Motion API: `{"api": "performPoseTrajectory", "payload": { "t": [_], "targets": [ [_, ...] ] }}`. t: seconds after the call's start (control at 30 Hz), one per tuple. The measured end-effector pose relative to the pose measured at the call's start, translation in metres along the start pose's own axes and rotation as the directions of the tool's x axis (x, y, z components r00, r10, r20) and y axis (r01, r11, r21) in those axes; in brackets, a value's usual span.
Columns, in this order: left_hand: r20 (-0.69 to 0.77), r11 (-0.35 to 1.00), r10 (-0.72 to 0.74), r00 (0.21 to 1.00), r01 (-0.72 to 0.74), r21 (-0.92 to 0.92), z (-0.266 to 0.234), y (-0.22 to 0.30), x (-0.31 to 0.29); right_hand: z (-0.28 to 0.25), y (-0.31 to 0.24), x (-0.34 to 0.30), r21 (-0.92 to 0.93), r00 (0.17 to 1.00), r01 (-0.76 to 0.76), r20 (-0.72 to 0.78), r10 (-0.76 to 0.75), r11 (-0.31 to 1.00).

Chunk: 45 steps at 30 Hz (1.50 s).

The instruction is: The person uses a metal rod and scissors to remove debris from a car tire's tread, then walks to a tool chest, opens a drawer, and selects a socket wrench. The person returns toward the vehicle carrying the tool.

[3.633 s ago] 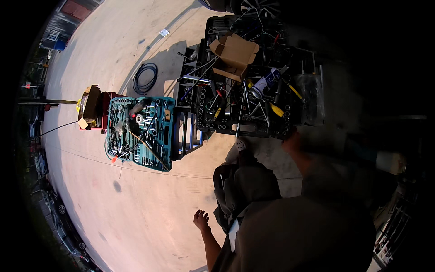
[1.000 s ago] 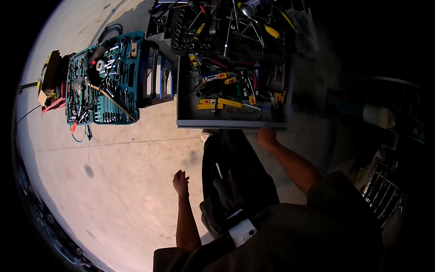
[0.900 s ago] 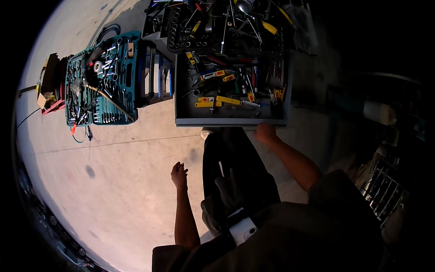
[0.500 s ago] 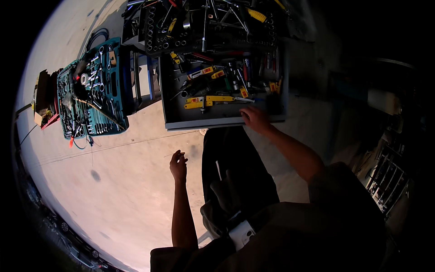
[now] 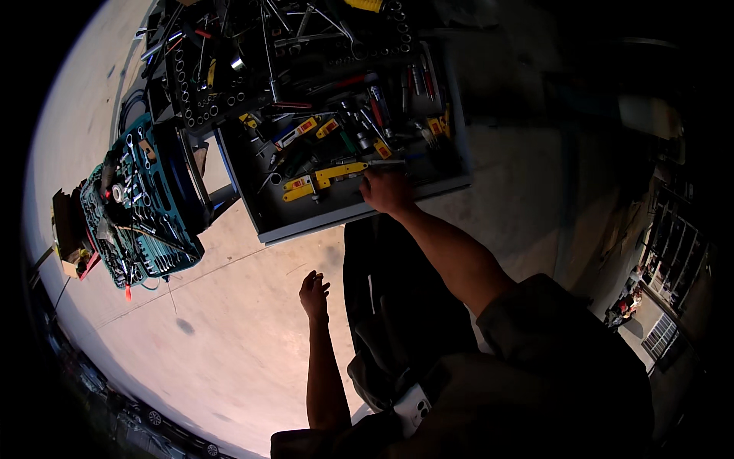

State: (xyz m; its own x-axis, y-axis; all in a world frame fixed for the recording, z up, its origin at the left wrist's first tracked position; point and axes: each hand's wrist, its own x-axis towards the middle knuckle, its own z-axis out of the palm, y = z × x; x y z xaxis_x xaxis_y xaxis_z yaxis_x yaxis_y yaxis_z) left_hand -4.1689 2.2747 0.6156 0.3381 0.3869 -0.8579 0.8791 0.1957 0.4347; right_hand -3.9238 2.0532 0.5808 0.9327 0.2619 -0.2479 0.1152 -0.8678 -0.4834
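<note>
My right hand (image 5: pixel 388 191) reaches over the front edge of a grey drawer (image 5: pixel 306 228), its fingers bunched and pointing down. They are beside a long yellow piece (image 5: pixel 342 170) and a grey metal strip (image 5: pixel 386 163); dark shadow hides what the fingertips hold, if anything. Left of it lie shorter yellow pieces (image 5: pixel 297 193) with red marks. Around them are sockets, screwdrivers and other small tools. My left hand (image 5: pixel 314 297) hangs above the concrete floor, away from the drawer. Its fingers are curled, with a tiny pale thing at the fingertips that I cannot make out.
Above the drawer, a dark socket tray (image 5: pixel 218 115) is piled with ratchets and wrenches. At left stands an open teal tool case (image 5: pixel 180 249) full of spanners, and a cardboard box (image 5: pixel 70 268) is beyond it. A metal rack (image 5: pixel 671 264) is at the far right.
My view has turned, so the drawer appears tilted. My right hand has moved further into the drawer, closer to the long yellow piece. My left hand stays low with curled fingers.
</note>
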Motion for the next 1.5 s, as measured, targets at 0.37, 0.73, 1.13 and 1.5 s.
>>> {"api": "performPoseTrajectory", "payload": {
  "t": [0.37, 0.73, 1.13, 1.5],
  "targets": [
    [0.169, 0.973, 0.124, 0.978, -0.153, 0.175, 0.060, 0.010, -0.003, 0.017, 0.008, -0.001, 0.076, 0.999, -0.028, -0.017, 0.030, 0.997],
    [0.077, 0.997, -0.030, 0.997, 0.024, 0.074, 0.010, -0.004, 0.021, 0.009, 0.006, -0.003, -0.067, 1.000, -0.006, -0.031, 0.004, 0.998],
    [0.216, 0.993, 0.063, 0.974, -0.083, 0.087, 0.045, 0.003, 0.031, 0.018, 0.008, -0.001, -0.010, 0.978, -0.146, 0.149, 0.146, 0.989],
    [0.131, 0.970, 0.152, 0.980, -0.173, 0.172, 0.021, 0.002, 0.026, 0.012, 0.002, 0.000, -0.056, 0.999, -0.035, 0.032, 0.037, 0.998]
  ]
}}
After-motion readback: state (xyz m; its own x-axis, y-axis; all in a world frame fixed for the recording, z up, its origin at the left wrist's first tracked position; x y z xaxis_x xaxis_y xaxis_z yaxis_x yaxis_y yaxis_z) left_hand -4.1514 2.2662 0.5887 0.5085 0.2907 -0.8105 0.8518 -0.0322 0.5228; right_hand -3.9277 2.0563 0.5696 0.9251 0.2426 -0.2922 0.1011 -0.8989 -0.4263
